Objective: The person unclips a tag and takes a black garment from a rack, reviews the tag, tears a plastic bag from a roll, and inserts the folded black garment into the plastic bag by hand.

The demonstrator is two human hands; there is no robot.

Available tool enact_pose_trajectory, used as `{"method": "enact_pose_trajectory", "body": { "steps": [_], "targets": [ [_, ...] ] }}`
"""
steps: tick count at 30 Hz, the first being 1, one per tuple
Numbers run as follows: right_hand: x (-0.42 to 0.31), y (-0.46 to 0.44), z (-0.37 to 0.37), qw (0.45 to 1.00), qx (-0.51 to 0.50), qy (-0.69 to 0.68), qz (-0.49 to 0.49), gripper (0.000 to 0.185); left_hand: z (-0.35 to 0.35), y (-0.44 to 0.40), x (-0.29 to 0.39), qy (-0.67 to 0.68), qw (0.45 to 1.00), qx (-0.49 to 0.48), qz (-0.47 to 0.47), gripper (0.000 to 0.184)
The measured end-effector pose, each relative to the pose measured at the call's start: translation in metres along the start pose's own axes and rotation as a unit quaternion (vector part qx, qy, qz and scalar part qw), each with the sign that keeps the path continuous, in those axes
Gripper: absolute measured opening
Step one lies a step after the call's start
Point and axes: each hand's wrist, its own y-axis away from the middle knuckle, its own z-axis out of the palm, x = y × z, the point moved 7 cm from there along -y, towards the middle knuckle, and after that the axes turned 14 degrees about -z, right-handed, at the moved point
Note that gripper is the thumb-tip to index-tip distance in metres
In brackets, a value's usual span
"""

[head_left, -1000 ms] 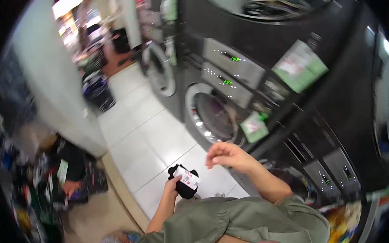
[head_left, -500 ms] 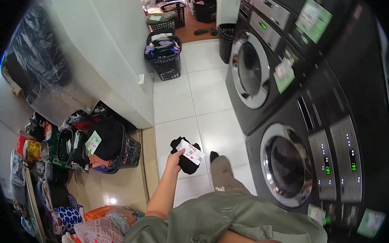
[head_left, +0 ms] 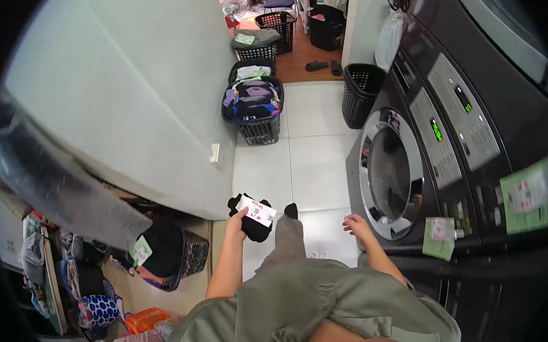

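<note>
My left hand [head_left: 236, 225] is closed on a small bundle of black cloth [head_left: 260, 231], held out low over the tiled floor; its exact kind of garment I cannot make out. Pinned on top of the bundle under my thumb lies a white paper slip [head_left: 257, 210] with red handwriting and printed square codes. My right hand [head_left: 355, 224] hangs in the air at the right with its fingers loosely apart, holding nothing. Nearest to it is the round glass door [head_left: 390, 165] of a dark front-loading washing machine, not touched.
Laundry baskets [head_left: 259, 132] full of clothes line the left wall. At the right of the doorway stands a black basket [head_left: 360, 98], with slippers [head_left: 317, 65] beyond. Green tags [head_left: 440, 239] hang on the machines. Another filled basket [head_left: 195, 257] and bags [head_left: 146, 319] are at lower left.
I have stepped forward along the aisle, so the baskets and doorway look nearer. My right hand has come into view. The black bundle stays in my left hand.
</note>
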Motion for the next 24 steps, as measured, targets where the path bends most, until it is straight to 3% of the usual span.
{"method": "enact_pose_trajectory", "body": {
  "steps": [1,3,5,6,8,13,15,16,17,19,20,24],
  "targets": [
    [-0.016,-0.024,0.012,0.998,-0.044,0.008,-0.032,0.018,0.011,-0.017,0.016,0.001,1.0,-0.001,0.0,0.027],
    [0.028,-0.075,0.014,0.996,-0.073,0.031,-0.045,0.018,0.036,-0.053,0.054,0.019,1.0,-0.011,0.013,0.029],
    [0.073,-0.1,0.0,0.991,-0.076,0.104,0.043,0.02,0.061,-0.093,0.094,0.022,0.999,-0.017,0.02,0.03],
    [0.09,-0.11,-0.013,0.939,-0.135,0.313,0.055,0.023,0.072,-0.108,0.112,0.024,0.999,-0.021,0.023,0.031],
    [0.104,-0.126,-0.042,0.898,-0.158,0.399,0.098,0.022,0.108,-0.129,0.149,0.038,0.999,-0.023,0.006,0.033],
    [0.042,-0.19,-0.111,0.941,0.012,0.287,0.178,0.021,0.204,-0.218,0.225,0.009,0.999,-0.023,-0.035,0.034],
    [0.019,-0.229,-0.117,0.961,0.095,0.188,0.18,0.021,0.246,-0.262,0.243,-0.042,0.998,-0.01,-0.043,0.032],
    [0.055,-0.26,-0.125,0.966,0.169,0.071,0.185,0.019,0.267,-0.292,0.251,-0.052,0.998,-0.02,-0.04,0.031],
    [0.042,-0.289,-0.118,0.966,0.169,0.068,0.185,0.019,0.289,-0.319,0.26,-0.06,0.997,-0.02,-0.046,0.032],
    [0.011,-0.343,-0.098,0.972,0.144,0.014,0.185,0.018,0.337,-0.36,0.282,-0.082,0.995,-0.022,-0.052,0.033],
    [0.005,-0.377,-0.096,0.977,0.095,0.062,0.182,0.018,0.362,-0.374,0.298,-0.096,0.995,-0.032,-0.015,0.031],
    [-0.041,-0.515,-0.095,0.948,-0.101,0.274,0.128,0.017,0.446,-0.407,0.347,-0.031,0.998,-0.005,-0.06,0.024]
  ]
}}
